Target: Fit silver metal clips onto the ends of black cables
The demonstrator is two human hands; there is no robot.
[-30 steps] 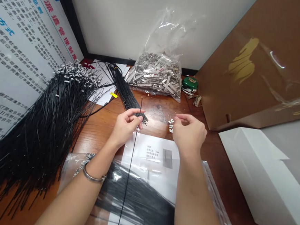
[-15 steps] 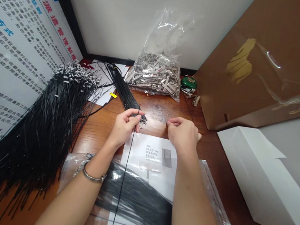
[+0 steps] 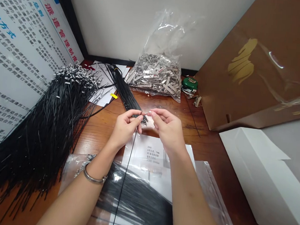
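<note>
A thin black wire (image 3: 125, 174) is pinched near its upper end by my left hand (image 3: 124, 127), and its length runs down toward me over the plastic bag. The fingers of my right hand (image 3: 168, 131) are closed in a pinch at the wire's tip, close to my left fingertips. What the right fingers grip is too small to make out. Just behind both hands lies a banded bundle of black wires (image 3: 125, 89), its near ends by my fingertips. Beneath my forearms, a clear plastic bag (image 3: 203, 186) of black wires overlaps a printed sheet (image 3: 139, 148).
At left sits a large heap of black wires (image 3: 41, 131) with white ends. A clear bag of metal strips (image 3: 155, 74) stands at the back, beside a green tape measure (image 3: 190, 83). A brown board (image 3: 261, 48) and a white box (image 3: 254, 172) flank the right.
My right hand has moved left, bringing its pinched fingers to the wire tip at my left hand. The left hand keeps its grip on the wire and has barely shifted.
</note>
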